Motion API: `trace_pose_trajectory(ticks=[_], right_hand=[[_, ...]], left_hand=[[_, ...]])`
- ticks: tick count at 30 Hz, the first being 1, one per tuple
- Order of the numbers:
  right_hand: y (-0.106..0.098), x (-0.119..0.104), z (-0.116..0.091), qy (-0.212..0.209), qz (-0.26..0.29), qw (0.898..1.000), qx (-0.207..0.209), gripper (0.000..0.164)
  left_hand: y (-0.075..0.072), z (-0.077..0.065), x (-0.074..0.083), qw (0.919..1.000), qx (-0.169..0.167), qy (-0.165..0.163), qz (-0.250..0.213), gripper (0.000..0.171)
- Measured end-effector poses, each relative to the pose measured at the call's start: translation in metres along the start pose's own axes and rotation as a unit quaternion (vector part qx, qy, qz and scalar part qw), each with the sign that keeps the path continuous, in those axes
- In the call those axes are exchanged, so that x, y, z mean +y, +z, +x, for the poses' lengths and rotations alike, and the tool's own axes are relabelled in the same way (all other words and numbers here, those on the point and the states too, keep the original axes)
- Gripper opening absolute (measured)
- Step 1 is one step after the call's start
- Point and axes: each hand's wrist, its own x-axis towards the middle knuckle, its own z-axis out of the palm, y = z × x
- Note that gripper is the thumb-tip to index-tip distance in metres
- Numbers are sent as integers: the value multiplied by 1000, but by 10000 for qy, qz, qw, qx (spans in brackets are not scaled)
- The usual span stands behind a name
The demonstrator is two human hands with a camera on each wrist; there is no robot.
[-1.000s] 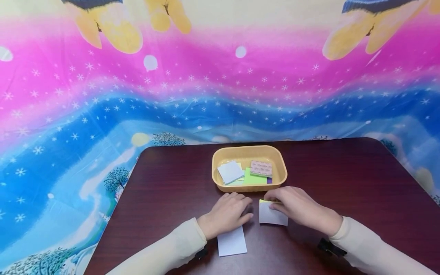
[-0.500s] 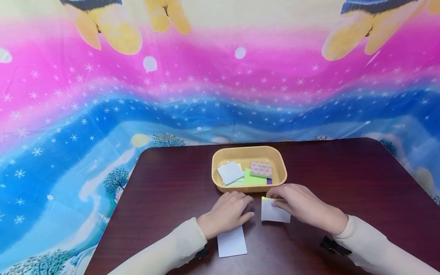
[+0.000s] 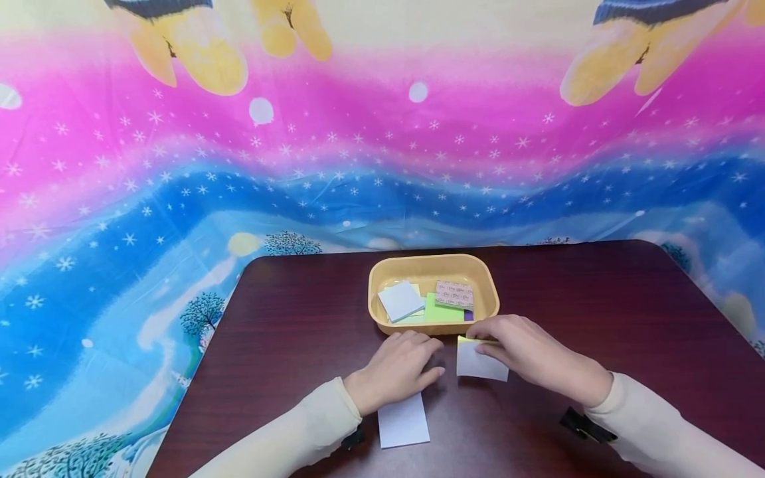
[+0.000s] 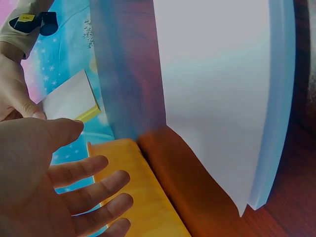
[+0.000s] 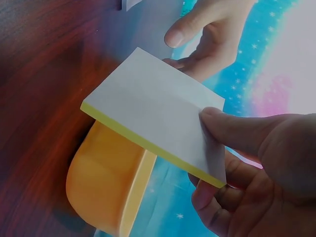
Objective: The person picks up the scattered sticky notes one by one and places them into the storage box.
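My right hand (image 3: 528, 355) pinches a sticky note pad (image 5: 148, 111) between thumb and fingers. Its white face shows, and a yellow edge runs along one side. The pad is raised off the table, just in front of the yellow plastic tray (image 3: 430, 328). My left hand (image 3: 391, 373) hovers with relaxed, spread fingers and holds nothing. Below it lies a white note pad (image 3: 404, 425), its far part hidden by the hand in the head view. In the left wrist view one corner of this white pad's (image 4: 217, 74) top sheet curls away from the stack.
Inside the tray lie a white pad (image 3: 402, 301), a green pad (image 3: 439, 309) and a pink printed pad (image 3: 454, 293), with a bit of purple beside them. The dark wooden table (image 3: 287, 318) ends at a patterned cloth backdrop (image 3: 370, 153).
My right hand has shifted a little to the right and away from me, carrying the sticky note pad with it. My left hand has barely moved.
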Motion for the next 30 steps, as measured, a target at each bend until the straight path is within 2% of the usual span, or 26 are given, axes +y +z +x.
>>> trace_pose_trajectory(ticks=[15,30], right_hand=[[-8,-4,0,-98,-111,9998,126,15],[-18,-11,1,3,-215,9997,129,16]], left_hand=[[-6,4,0,10000,-80,0,-18,38],[-15,7,0,9999,132,33,-54,37]])
